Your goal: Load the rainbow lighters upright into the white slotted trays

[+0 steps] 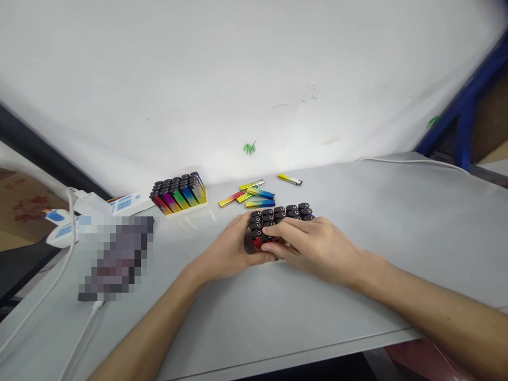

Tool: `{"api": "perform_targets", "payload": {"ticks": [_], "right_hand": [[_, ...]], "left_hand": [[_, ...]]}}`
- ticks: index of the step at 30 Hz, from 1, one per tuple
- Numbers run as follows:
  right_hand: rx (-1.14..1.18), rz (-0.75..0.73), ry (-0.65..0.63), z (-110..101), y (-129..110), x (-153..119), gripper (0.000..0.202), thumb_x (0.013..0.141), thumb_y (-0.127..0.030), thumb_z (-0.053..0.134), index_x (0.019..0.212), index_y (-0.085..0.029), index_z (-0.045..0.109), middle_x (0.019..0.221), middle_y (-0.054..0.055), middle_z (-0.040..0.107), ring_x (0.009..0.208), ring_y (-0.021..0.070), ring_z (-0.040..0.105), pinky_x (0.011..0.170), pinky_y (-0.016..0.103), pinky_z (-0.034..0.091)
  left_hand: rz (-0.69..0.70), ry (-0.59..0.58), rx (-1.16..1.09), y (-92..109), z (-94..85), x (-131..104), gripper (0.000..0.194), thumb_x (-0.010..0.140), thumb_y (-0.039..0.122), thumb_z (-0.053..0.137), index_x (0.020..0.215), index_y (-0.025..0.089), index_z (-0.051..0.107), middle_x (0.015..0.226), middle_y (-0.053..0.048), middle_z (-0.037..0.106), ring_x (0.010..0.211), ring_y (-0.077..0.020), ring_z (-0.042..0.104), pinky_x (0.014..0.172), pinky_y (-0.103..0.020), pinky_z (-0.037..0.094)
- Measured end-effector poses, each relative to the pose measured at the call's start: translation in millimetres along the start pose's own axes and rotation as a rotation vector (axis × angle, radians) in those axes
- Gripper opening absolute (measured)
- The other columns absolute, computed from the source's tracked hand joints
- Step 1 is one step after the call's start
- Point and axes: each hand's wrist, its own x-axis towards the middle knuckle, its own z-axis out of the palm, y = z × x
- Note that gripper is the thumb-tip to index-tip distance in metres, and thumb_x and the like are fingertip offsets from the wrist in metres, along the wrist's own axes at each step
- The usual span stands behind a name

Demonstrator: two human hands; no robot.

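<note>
A block of upright lighters (280,212) with black tops stands on the grey table in front of me. My left hand (226,251) is closed around the block's left side, thumb along the near face. At the near side, the fingers of my right hand (321,248) pinch a lighter at the front row; its body is mostly covered by the fingers. A red lighter (257,242) shows at the near left corner, between both hands. Just beyond the block lie several loose metallic lighters (260,203) in yellow, blue and red.
A second full pack of lighters (180,198) in a white tray stands back left. One lighter (289,179) lies apart near the wall. At left are a power strip (133,203), a pixelated dark object (123,259) and a white cable (85,330).
</note>
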Motion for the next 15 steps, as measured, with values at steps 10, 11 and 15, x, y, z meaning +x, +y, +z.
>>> {"api": "perform_targets", "payload": {"ticks": [10,11,15], "right_hand": [[-0.049,0.049,0.330,-25.5,24.0,12.4,0.023,0.098,-0.021,0.055,0.084,-0.021,0.073,0.062,0.000,0.061,0.055,0.0113,0.054,0.052,0.027,0.040],[-0.030,0.128,0.367,-24.7,32.6,12.0,0.024,0.098,-0.020,0.053,0.086,-0.021,0.073,0.064,0.001,0.062,0.056,0.0121,0.054,0.054,0.027,0.041],[0.058,0.423,0.203,0.9,70.2,1.7,0.025,0.100,-0.028,0.050,0.107,-0.021,0.073,0.083,0.004,0.066,0.064,0.0147,0.056,0.064,0.031,0.048]], "left_hand": [[-0.041,0.033,0.028,6.1,-0.3,4.9,0.052,0.076,0.042,0.077,0.119,0.025,0.054,0.111,-0.002,0.070,0.095,-0.0228,0.066,0.080,-0.035,0.054],[-0.039,0.012,0.036,6.9,-3.0,4.3,0.051,0.076,0.042,0.078,0.119,0.025,0.055,0.110,-0.002,0.070,0.095,-0.0228,0.066,0.080,-0.035,0.053],[-0.045,-0.117,0.049,9.4,-14.4,-0.4,0.049,0.072,0.041,0.081,0.113,0.025,0.059,0.102,0.000,0.071,0.090,-0.0225,0.066,0.076,-0.034,0.053]]}}
